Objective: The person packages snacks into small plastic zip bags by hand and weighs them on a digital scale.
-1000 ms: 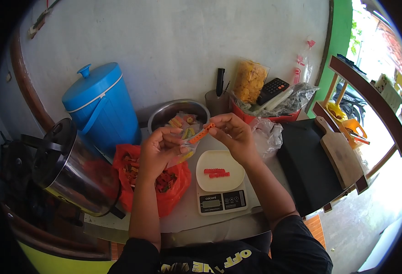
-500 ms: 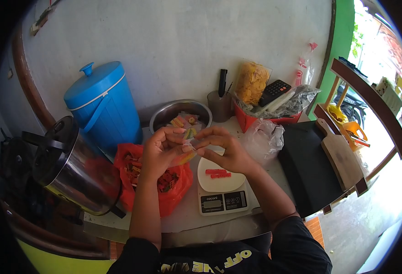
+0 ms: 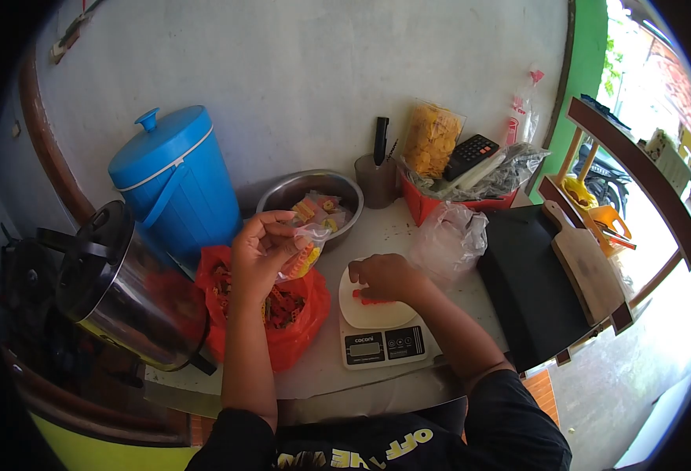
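Note:
My left hand (image 3: 263, 247) pinches the top of a small clear plastic bag (image 3: 301, 253) with red and yellow pieces inside. The bag hangs above the back of a red plastic bag (image 3: 306, 334), which is full of loose red and darker pieces. Over the white plate of a kitchen scale (image 3: 365, 318), my right hand (image 3: 389, 276) is lowered with bent fingers. Red ridged sticks (image 3: 369, 300) lie on that plate, partly covered by the hand. The right fingertips are hidden, so whether they grip a stick cannot be told.
A steel bowl (image 3: 345, 184) with small filled bags stands behind my left hand. A blue drinks cooler (image 3: 177, 173) and a steel pot (image 3: 137, 290) are at left. On the right are crumpled clear plastic bags (image 3: 449, 239), a red basket (image 3: 420, 202) and a wooden cutting board (image 3: 589, 271).
My hands have parted. The left keeps the small bag, now slightly up and left, while the right has let go of it and dropped to the red sticks on the scale.

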{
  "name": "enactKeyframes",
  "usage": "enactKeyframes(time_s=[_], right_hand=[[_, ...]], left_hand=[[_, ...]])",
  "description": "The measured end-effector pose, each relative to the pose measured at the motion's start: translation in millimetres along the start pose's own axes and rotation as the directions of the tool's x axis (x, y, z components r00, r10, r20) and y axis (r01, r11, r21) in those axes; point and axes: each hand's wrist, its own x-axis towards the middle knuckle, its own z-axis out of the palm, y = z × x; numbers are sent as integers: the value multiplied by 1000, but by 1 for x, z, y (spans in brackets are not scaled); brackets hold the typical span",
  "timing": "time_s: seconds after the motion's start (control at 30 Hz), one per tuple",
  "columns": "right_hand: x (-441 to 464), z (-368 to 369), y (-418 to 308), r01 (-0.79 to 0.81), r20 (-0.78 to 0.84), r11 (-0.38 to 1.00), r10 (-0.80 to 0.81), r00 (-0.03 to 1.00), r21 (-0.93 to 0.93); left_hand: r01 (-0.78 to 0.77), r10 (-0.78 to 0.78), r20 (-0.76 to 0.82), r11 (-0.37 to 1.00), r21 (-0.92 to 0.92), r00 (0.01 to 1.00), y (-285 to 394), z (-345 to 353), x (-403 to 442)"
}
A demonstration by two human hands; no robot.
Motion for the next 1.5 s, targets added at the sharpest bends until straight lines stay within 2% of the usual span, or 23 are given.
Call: enactKeyframes(time_s=[0.23, 0.33, 0.37, 0.47, 0.53, 0.6, 0.63, 0.73, 0.83, 0.93, 1.03, 1.13, 1.33, 1.43, 1.5], right_hand=[[9, 18, 4, 74, -91, 997, -74, 993, -1], [8, -1, 6, 119, -251, 993, -110, 962, 22], [6, -10, 6, 182, -329, 975, -132, 935, 125], [-5, -35, 4, 374, -553, 837, -105, 827, 400], [-12, -45, 2, 487, -668, 686, -1, 745, 542], [-16, -47, 0, 578, -705, 498, 98, 703, 646], [-18, -47, -1, 620, -713, 394, 153, 684, 679], [-22, -49, -11, 684, -747, 305, 202, 633, 663], [-21, -48, -20, 696, -741, 256, 203, 640, 671], [-13, -41, -19, 717, -754, 242, 130, 643, 654], [-14, -42, -27, 701, -751, 279, 155, 641, 656], [-14, -40, -23, 661, -766, 462, 68, 639, 592], [-14, -38, -22, 615, -778, 607, 10, 628, 503], [-14, -38, -21, 608, -791, 631, 16, 611, 482], [-13, -37, -25, 626, -826, 610, 84, 558, 485]], left_hand=[[11, -11, 22, 1000, -8, 1000, -1, 1, 0], [11, -10, 28, 1000, -9, 1000, -1, 0, 0], [11, -11, 29, 1000, -10, 1000, -1, 0, 0], [26, -25, 38, 999, -30, 999, 2, 3, -1], [65, -62, 52, 997, -50, 997, 5, 6, -2], [83, -79, 75, 995, -57, 994, 3, 7, -3], [83, -77, 91, 995, -56, 993, 1, 8, -3], [95, -90, 125, 995, -31, 988, 1, 12, -5], [123, -109, 166, 990, -73, 980, -1, 14, -6], [125, -106, 172, 986, -107, 979, -1, 16, -6], [126, -104, 166, 984, -123, 981, -1, 16, -7], [135, -115, 161, 983, -123, 980, 1, 16, -7], [135, -114, 165, 983, -122, 980, 1, 14, -7], [132, -111, 162, 983, -125, 981, 5, 16, -7], [131, -110, 163, 983, -128, 980, 5, 17, -7]])
